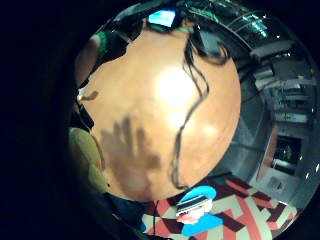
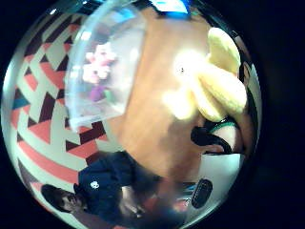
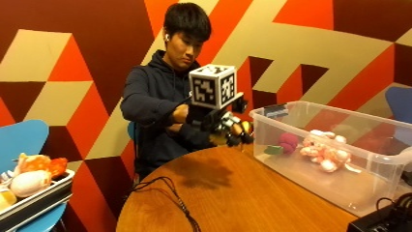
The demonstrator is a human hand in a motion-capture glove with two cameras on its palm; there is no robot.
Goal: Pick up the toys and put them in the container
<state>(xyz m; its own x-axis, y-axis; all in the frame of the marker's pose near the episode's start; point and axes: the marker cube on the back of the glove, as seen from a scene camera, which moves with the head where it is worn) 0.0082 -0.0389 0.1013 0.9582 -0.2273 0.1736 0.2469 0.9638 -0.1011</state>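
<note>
In the outside view my gloved right hand (image 3: 215, 121) is raised above the round wooden table (image 3: 244, 193), just left of the clear plastic container (image 3: 322, 180). Its fingers are curled around a yellow plush toy (image 3: 239, 129), mostly hidden by the hand there. The thumb side palm view shows that yellow plush toy (image 2: 219, 81) close against the palm, with the container (image 2: 71, 88) beyond it. Inside the container lie a pink plush toy (image 3: 325, 150) and a magenta and green toy (image 3: 286, 141). The pink plush toy (image 2: 99, 64) shows through the container's wall.
A black cable (image 3: 167, 193) runs across the table's left side. A black device (image 3: 380, 223) sits at the front right corner. Left of the table, a blue chair (image 3: 22, 140) carries a tray (image 3: 38, 198) with several more plush toys.
</note>
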